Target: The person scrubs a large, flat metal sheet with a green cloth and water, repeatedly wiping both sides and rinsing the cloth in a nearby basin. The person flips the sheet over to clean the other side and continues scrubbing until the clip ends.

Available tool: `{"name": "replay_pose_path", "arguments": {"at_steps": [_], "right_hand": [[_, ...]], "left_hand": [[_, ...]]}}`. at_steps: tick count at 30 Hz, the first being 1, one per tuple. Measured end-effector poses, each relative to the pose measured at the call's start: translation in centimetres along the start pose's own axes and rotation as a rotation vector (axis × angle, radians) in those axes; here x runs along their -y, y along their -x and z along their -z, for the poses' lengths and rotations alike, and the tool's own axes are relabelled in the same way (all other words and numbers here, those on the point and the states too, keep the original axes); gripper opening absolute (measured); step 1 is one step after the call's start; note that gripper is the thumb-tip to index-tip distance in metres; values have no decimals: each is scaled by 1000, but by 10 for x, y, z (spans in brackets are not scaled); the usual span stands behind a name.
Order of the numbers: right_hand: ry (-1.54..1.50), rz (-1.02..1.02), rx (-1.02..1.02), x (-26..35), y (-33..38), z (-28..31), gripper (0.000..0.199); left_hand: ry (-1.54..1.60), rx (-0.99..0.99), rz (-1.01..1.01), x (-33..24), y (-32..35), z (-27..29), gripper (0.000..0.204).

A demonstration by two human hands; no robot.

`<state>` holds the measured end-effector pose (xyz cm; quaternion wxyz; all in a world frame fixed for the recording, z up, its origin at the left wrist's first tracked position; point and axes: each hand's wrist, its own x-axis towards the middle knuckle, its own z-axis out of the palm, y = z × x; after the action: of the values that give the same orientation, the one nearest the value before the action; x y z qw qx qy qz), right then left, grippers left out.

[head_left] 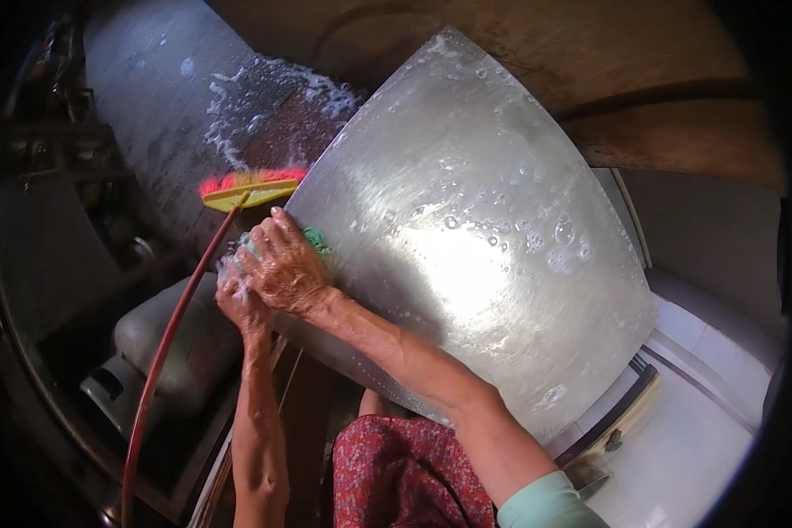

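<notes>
My left hand [243,297] and my right hand [289,268] are pressed together at the left edge of a large, wet metal sheet [502,334]. Both are closed around a soapy green scrubbing cloth [316,240], which pokes out beside my right hand. White suds cover the fingers of my left hand and hide part of its grip. The silvery sheet slants across the view with rounded sides, and bubbles dot its surface. My right forearm crosses over its near left part.
A broom with a yellow head [253,194], pink bristles and a red handle [163,356] stands at the left. Behind it, suds lie on the wet floor [180,106]. A grey gas cylinder [163,330] is at lower left, and a white tiled surface [695,422] at right.
</notes>
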<state>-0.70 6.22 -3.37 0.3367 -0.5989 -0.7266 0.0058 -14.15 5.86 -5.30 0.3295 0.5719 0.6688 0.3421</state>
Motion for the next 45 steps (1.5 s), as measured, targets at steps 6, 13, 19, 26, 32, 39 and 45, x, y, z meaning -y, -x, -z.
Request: {"name": "replay_pose_path", "arguments": {"at_steps": [6, 13, 19, 26, 32, 39, 45], "right_hand": [[-247, -32, 99, -119, -38, 34, 18], [345, -112, -196, -253, -52, 84, 33], [253, -790, 58, -265, -48, 126, 39], [319, -1094, 187, -280, 57, 203, 50], [373, -1207, 44, -296, 77, 206, 41], [412, -558, -248, -260, -85, 69, 10], [296, -34, -268, -264, -55, 75, 11]], "left_hand": [[-164, -14, 84, -16, -8, 9, 30], [-483, 101, -98, 0, 24, 31, 23], [-786, 135, -369, 9, 18, 37, 12], [-777, 92, -262, -1, 21, 32, 32], [-687, 206, -296, -45, 29, 10, 35], [-746, 220, -158, -52, 28, 12, 37], [-590, 160, -128, -58, 31, 0, 41]]}}
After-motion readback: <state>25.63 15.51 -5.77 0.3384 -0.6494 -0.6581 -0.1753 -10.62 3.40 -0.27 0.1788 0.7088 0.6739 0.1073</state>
